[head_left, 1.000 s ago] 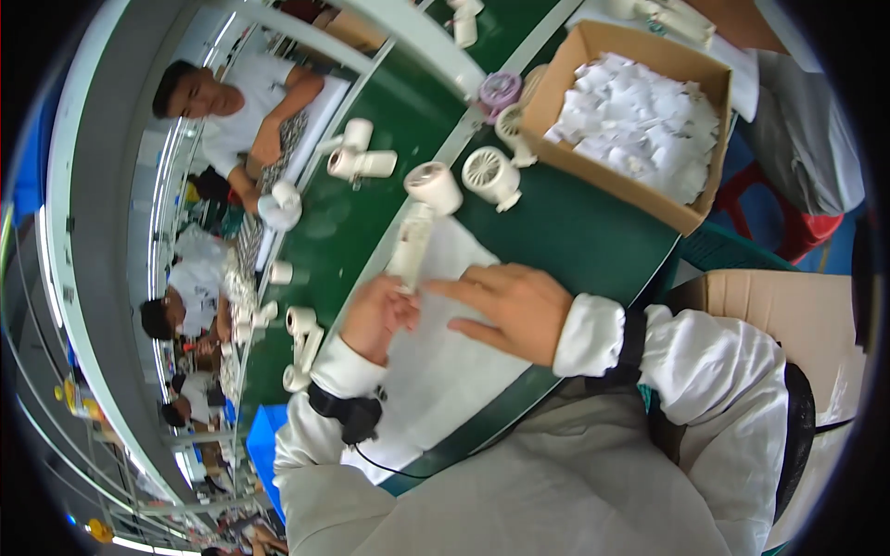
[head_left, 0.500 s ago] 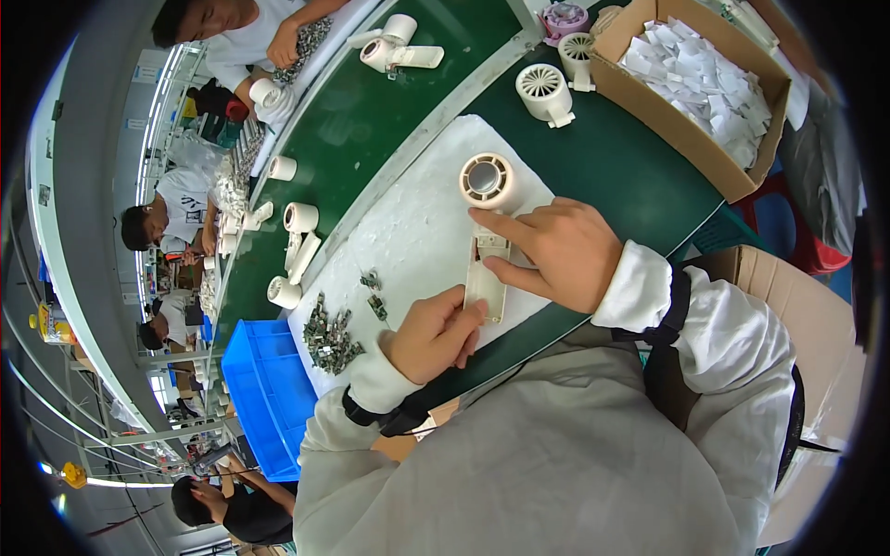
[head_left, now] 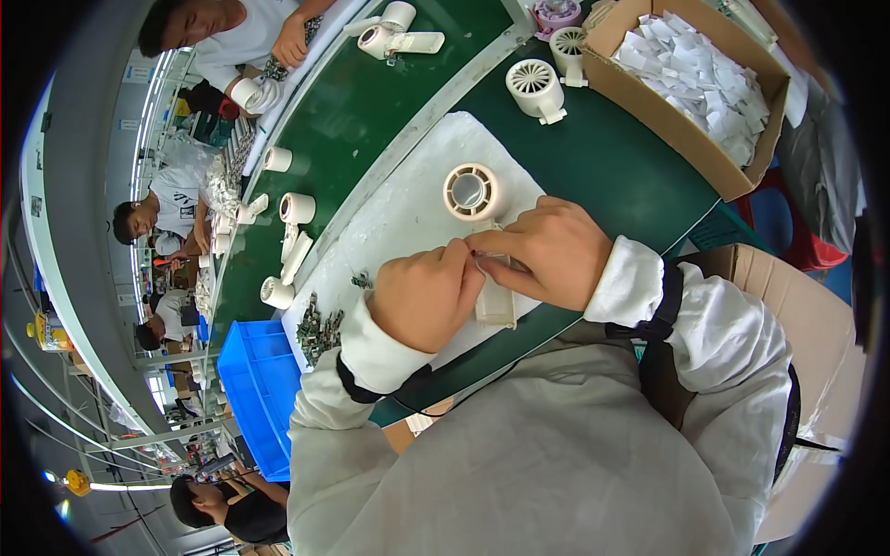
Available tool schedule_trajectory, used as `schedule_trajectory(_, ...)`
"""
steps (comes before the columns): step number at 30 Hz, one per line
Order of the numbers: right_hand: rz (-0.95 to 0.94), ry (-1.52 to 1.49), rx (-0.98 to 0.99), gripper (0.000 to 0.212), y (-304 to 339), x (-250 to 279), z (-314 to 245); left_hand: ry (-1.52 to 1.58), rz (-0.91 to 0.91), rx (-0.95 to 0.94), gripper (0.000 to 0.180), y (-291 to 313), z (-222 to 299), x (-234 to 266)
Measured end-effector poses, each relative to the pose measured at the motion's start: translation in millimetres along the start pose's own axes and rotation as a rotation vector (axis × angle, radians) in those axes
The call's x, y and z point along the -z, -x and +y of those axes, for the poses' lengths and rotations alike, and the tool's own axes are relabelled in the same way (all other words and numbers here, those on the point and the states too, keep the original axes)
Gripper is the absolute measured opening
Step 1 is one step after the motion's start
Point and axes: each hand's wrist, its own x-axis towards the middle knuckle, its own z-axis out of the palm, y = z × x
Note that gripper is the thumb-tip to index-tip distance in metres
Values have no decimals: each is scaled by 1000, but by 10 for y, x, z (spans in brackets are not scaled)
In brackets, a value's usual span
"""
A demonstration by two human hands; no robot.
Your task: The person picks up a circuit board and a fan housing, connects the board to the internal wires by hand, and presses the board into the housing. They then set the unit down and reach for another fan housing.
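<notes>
An off-white hair-dryer-like housing [head_left: 494,306], its handle open-topped, lies on a white foam sheet [head_left: 399,208]. The round slotted head [head_left: 476,192] points away from me. Over the upper part of the handle, my left hand [head_left: 419,298] and my right hand [head_left: 556,255] meet fingertip to fingertip. Thumb and index finger are pinched together on each. A small dark red spot shows between them; whatever they grip is too small and covered to make out. Beside my left wrist is a pile of small green circuit boards [head_left: 317,326], partly hidden by my sleeve.
A blue bin [head_left: 255,394] stands left of the sheet. Two round-grilled white housings [head_left: 536,90] are near a cardboard box [head_left: 649,116] of white paper pieces at the far right. More white housings [head_left: 297,208] lie on the green conveyor [head_left: 371,111], with co-workers beyond it.
My left hand has left the handle's near end and moved up and forward to meet my right fingertips. It now covers part of the foam sheet. The housing has shifted slightly in view.
</notes>
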Motion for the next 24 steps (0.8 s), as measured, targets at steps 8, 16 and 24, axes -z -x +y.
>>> schedule_trajectory(8, 55, -78, 16, 12, 24, -6, -9, 300, -227, -9, 18, 26, -135, 132)
schedule_trajectory(16, -16, -199, -88, 11, -15, 6, 12, 543, -207, 60, 18, 245, -87, -10)
schedule_trajectory(24, 31, -162, -71, 12, -12, -33, 4, 511, -90, 293, 13, 745, -294, 123)
